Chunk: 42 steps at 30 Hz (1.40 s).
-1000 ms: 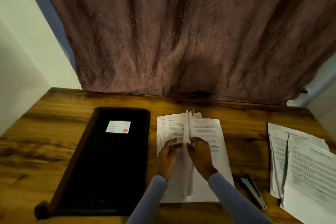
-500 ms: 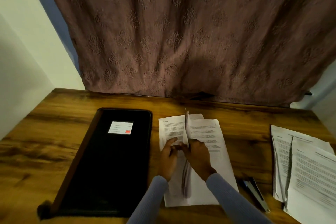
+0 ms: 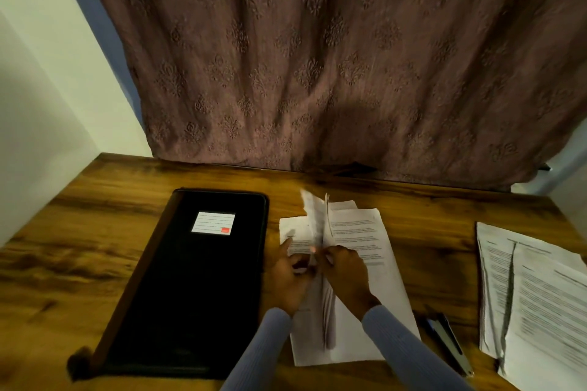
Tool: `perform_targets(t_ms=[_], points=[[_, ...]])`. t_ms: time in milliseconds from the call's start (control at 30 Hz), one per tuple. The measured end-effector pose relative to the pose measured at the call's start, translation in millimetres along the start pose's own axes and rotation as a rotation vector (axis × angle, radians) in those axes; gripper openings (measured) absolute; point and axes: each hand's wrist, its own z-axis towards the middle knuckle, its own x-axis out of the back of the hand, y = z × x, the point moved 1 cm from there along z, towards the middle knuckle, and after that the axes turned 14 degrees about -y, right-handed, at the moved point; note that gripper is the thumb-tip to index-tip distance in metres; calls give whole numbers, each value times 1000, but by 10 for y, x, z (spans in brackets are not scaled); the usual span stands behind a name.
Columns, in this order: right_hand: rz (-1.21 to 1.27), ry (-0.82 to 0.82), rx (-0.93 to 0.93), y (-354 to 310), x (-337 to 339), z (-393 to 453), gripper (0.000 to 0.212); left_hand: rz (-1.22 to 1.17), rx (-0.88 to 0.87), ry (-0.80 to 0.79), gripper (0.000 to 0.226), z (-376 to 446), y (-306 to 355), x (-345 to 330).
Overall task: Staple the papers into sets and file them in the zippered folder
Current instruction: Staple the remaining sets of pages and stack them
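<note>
Patterned brown curtain (image 3: pixel 317 57) fills the upper part of the frame, and below it a wooden table (image 3: pixel 95 247) spans the lower third. At lower left of centre the black zippered folder (image 3: pixel 190 289) is laid flat and closed, a white label (image 3: pixel 213 223) on its cover; it appears to be kept within reach for filing once the sets are made. Just right of it, at lower centre, a stack of papers (image 3: pixel 359 263) is spread on the table, with several sheets lifted upright along the middle, seemingly so that pages can be counted off or separated into a set. At the lower right a stapler (image 3: pixel 448 343) is left lying beside the stack, untouched, probably waiting for the sheets to be squared. Further right, at the frame edge, a second pile of papers (image 3: pixel 533 301) is set apart from the stack in hand.

The left hand (image 3: pixel 290 276) is placed on the left part of the stack, its forefinger stretched flat on the page while the other fingers are curled at the raised sheets; whether these are pinched cannot be told through the blur. The right hand (image 3: pixel 344 273) is curled, its fingertips closed on the edges of the upright sheets at the fold.
</note>
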Motion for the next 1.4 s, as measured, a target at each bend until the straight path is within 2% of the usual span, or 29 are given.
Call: perform_targets(t_ms=[33,100,133,200,233,333,500,533,633,667,733,867,933,1000,1133,1167,1233,1267,1400], points=[[26,10,-4,-12,-6,5,53,-9,-21,6,39,-5,43,-19],[-11,24,-27,-15,9,27,45,32,-9,14,32,-79,201,2],[-27,30,-44,-7,25,38,40,78,-60,-15,35,-122,223,-12],[-45,34,-71,29,62,55,34,61,-20,-80,44,-144,153,-81],[-62,33,-82,51,81,59,34,-26,45,-47,44,-145,75,-92],[-116,4,-107,69,130,39,35,-91,181,162,42,-147,-62,-60],[-190,-21,-70,22,160,21,44,-202,275,198,39,-24,-71,-57],[-203,-19,-65,-3,172,10,45,-202,291,194,36,-10,-58,-55],[-252,-43,-21,-72,199,-46,35,-139,271,163,7,25,-2,-19],[-276,-55,-18,-95,212,-73,33,-97,258,174,11,30,43,18],[-312,-43,-8,-122,216,-95,42,-51,213,209,20,56,161,136],[-274,-49,-40,-121,163,-13,75,88,89,266,13,147,448,575],[-293,-87,-81,-104,99,37,77,123,0,337,13,170,620,865],[-197,-118,-91,-106,25,53,81,202,-30,410,15,178,787,1159],[-90,-94,-95,-112,25,28,103,208,-139,519,18,88,1151,1566],[-81,-68,-89,-93,53,35,97,206,-166,537,16,45,1242,1613],[-68,-18,-83,-76,167,25,59,134,-210,561,18,-10,1356,1657],[-46,13,-78,-73,251,10,48,65,-226,557,19,-11,1384,1656],[63,233,-19,-20,700,-101,30,-139,-188,460,19,131,1276,1426]])
